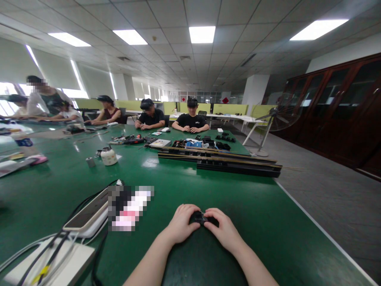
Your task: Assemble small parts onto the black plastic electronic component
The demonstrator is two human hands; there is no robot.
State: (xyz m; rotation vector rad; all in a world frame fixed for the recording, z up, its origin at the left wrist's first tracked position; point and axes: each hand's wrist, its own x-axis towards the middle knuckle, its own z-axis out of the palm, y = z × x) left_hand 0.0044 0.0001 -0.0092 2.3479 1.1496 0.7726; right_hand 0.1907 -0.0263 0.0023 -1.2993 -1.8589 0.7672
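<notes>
Between my two hands, just above or on the green table [253, 222], is a small black part [199, 217] whose exact kind I cannot make out. My left hand [183, 222] grips its left end, with the thumb on the near side and the fingers curled over the far side. At its right end, the thumb and fingers of my right hand [219, 226] pinch it, close to a small shiny bit. Much of the part is hidden by my fingers.
Long black trays [238, 169] with thin brass-coloured rods lie ahead. To the left are a phone [89, 210], cables, a white box [65, 262] and a white jar [108, 156]. Several people sit across the table. A floor fan [272, 113] stands at the right.
</notes>
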